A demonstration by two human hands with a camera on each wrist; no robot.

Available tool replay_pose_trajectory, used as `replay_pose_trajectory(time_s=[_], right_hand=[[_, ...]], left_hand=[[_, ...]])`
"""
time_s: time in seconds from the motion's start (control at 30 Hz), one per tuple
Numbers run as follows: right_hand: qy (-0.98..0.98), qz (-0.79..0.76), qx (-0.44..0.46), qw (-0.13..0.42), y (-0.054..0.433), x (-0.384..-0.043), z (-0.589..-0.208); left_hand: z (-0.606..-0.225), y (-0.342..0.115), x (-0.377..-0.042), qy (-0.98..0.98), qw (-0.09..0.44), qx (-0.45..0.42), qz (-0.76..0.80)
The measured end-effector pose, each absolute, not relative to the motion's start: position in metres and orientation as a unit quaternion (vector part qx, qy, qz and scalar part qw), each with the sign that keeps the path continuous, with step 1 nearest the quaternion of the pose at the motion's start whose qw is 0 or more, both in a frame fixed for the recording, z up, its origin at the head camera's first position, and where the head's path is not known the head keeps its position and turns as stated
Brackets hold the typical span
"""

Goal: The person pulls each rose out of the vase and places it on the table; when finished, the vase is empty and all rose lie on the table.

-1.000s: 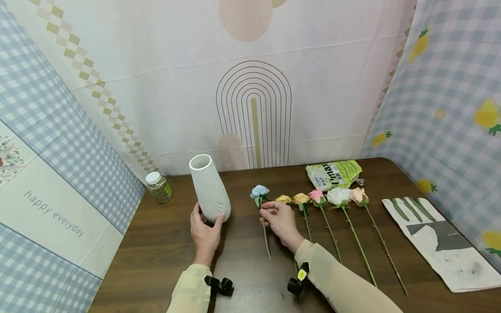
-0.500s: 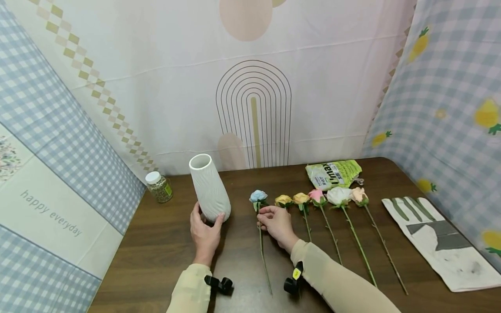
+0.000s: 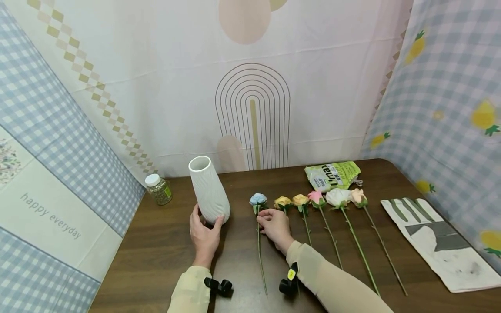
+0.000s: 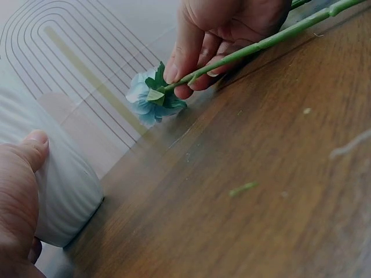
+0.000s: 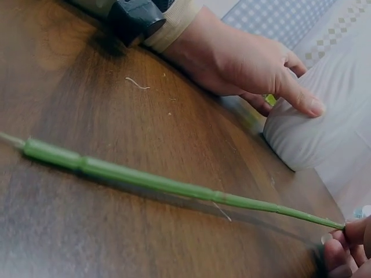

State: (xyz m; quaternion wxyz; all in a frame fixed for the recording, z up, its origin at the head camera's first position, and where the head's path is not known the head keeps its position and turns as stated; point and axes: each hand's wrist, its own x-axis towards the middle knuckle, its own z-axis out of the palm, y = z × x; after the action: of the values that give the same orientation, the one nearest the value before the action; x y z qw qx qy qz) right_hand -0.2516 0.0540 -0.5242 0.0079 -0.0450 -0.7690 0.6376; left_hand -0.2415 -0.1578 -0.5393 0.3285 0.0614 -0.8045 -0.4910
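My left hand (image 3: 205, 239) grips the white ribbed vase (image 3: 210, 187) low on its body, thumb on the near side. The vase stands on the table with its open mouth up. My right hand (image 3: 275, 226) pinches the stem of an artificial blue flower (image 3: 258, 199) just below the bloom. In the left wrist view, thumb and fingertips meet on the green stem (image 4: 249, 50) close under the leaves. The right wrist view has the stem stretching toward the camera, close over the table, its shadow alongside.
Right of the blue flower lies a row of artificial roses: two yellow, then a pink rose (image 3: 315, 198), a white rose (image 3: 339, 198) and a peach one. A green packet (image 3: 332, 175) lies behind them, white gloves (image 3: 442, 248) far right. A lidded jar (image 3: 159, 190) stands back left.
My right hand has shifted slightly left with the blue flower, and the stem's lower end now reaches farther toward me. The left hand and vase have stayed put.
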Motion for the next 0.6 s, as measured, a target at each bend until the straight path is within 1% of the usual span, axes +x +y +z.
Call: replay_pose_trajectory(time_s=[0.37,0.6], right_hand=[[-0.774,0.631,-0.052,0.009,0.0544,-0.249,-0.5282],[-0.775,0.63,-0.053,0.023,0.0547,-0.2475,-0.5276]], left_hand=[[-0.539,-0.1568,-0.2388,-0.8,0.332,0.064,-0.495],[-0.5386,-0.1574,-0.2392,-0.802,0.331,0.063,-0.493]])
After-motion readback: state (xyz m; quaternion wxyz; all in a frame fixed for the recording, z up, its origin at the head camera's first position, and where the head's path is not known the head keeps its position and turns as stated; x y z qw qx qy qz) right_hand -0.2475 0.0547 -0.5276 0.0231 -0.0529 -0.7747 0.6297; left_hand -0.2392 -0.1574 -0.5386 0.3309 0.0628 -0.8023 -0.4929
